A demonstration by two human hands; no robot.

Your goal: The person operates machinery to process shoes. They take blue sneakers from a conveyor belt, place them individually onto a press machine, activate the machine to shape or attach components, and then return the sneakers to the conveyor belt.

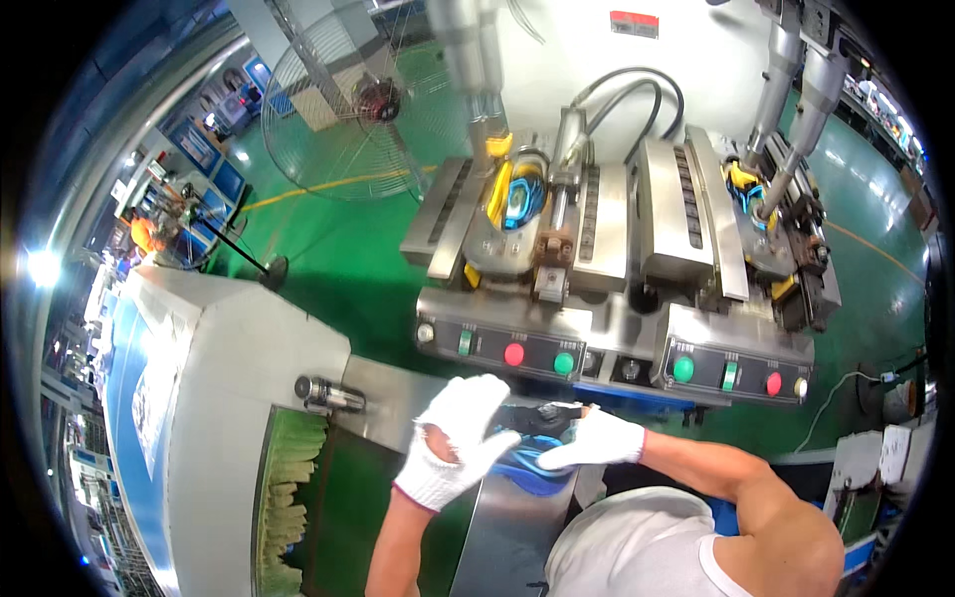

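Blue piece (537, 485) is being handled near worktop (507, 537) far end, right hand (603, 440) clamping it, left hand (460, 423) holding fingers apart. Next move is probably needing both.

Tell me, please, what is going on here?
A person wears white knitted gloves. The right hand holds a flexible blue-and-black piece over a smooth silver metal surface; the left hand is open beside it. Ahead stands a silver metal machine with red and green round buttons; blue items show in both its stations.
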